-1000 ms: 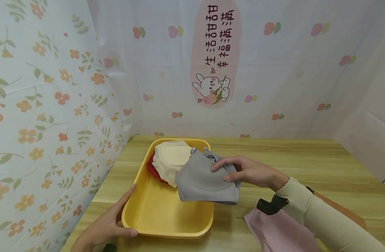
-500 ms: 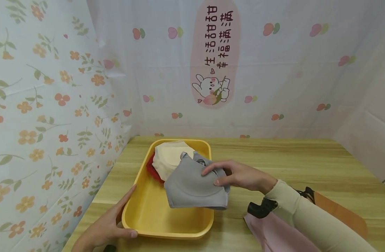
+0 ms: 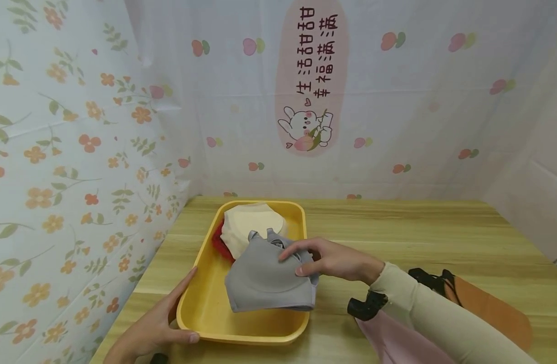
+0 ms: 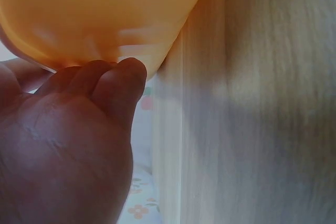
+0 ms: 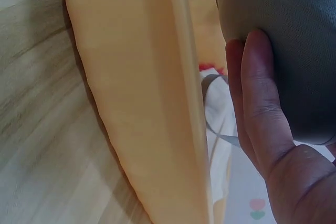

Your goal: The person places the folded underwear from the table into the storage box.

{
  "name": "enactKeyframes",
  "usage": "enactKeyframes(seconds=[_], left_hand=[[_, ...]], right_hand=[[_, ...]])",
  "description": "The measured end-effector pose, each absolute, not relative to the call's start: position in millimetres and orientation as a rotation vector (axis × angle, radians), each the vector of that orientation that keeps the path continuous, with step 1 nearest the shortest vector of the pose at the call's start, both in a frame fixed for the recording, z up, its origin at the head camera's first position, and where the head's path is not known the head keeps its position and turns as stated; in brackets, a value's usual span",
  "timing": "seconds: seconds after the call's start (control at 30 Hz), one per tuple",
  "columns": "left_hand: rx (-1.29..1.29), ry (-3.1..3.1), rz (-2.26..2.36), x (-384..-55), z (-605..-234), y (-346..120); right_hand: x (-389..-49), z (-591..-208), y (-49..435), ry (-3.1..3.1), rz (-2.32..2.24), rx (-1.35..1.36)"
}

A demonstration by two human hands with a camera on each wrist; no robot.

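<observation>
My right hand [image 3: 339,260] pinches a folded grey bra [image 3: 269,278] between thumb and fingers, over the right side of a yellow plastic tub [image 3: 205,323]. In the right wrist view, the fingers lie against the smooth grey cup [image 5: 299,72] beside the tub's outer wall [image 5: 136,93]. My left hand [image 3: 151,323] holds the tub's near left corner, thumb at the front rim and fingers along the left side. The left wrist view has its fingers bent against the tub's wall [image 4: 105,14]. A cream bra [image 3: 248,222] lies in the tub's far end, on a red cloth item [image 3: 221,243].
A pink cloth item [image 3: 396,338] lies on the wooden table [image 3: 396,222] under my right forearm. Further right is an orange-brown flat piece [image 3: 492,311] with black straps [image 3: 435,283]. Patterned curtains [image 3: 242,116] hang behind and at the left.
My right hand has moved left and slightly nearer, carrying the grey bra further over the tub. More of the cream bra and the orange-brown piece shows. The left hand has stayed at the corner.
</observation>
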State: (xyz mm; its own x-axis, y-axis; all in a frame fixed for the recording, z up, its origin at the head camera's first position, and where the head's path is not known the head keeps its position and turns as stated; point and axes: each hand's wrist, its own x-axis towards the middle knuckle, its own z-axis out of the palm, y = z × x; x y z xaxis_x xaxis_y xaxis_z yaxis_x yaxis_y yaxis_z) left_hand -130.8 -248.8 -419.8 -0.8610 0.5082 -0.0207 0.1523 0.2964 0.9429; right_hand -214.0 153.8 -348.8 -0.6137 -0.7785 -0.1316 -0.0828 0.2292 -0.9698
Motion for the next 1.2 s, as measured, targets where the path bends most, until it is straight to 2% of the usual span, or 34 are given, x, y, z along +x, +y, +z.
enactKeyframes(seconds=[0.9,1.2], left_hand=[[0.605,2.241,1.587,-131,-422,-246],[0.562,2.273,1.551,-130,-419,-248]], right_hand=[[-202,-366,117,2.136,-1.133,-0.864],[-202,-368,105,2.294,-0.909,-1.005]])
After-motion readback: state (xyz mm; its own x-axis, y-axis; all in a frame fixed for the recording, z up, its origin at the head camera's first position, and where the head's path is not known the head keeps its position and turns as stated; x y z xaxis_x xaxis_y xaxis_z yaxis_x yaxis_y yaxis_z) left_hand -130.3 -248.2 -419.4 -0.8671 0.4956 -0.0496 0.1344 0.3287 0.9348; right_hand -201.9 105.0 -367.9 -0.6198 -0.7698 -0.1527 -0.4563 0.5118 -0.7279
